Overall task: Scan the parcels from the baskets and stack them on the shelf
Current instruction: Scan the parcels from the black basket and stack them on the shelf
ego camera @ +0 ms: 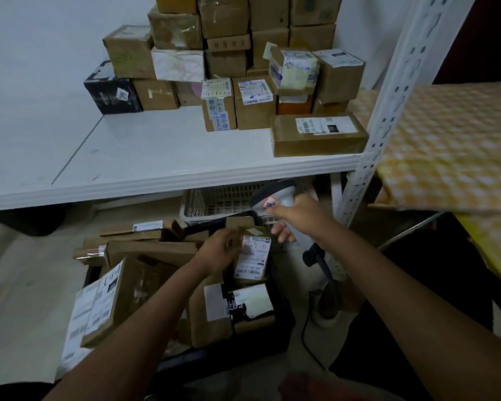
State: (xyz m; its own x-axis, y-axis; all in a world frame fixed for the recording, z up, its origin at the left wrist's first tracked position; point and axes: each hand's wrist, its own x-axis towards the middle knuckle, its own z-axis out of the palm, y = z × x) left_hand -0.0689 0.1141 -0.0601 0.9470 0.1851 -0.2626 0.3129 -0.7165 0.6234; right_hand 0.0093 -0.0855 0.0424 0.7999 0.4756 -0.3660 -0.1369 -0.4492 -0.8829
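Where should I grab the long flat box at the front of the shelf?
Grip the long flat box by its two long sides, reaching from the front over the shelf edge. It lies flat with its label up and nothing on top, so your fingers can probably span its narrow width.

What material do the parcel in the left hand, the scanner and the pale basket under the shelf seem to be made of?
Parcel: brown matte cardboard, probably, with a white paper label.
Scanner: smooth pale casing with a soft sheen, likely plastic.
Pale basket: a moulded lattice wall, so plastic by the look.
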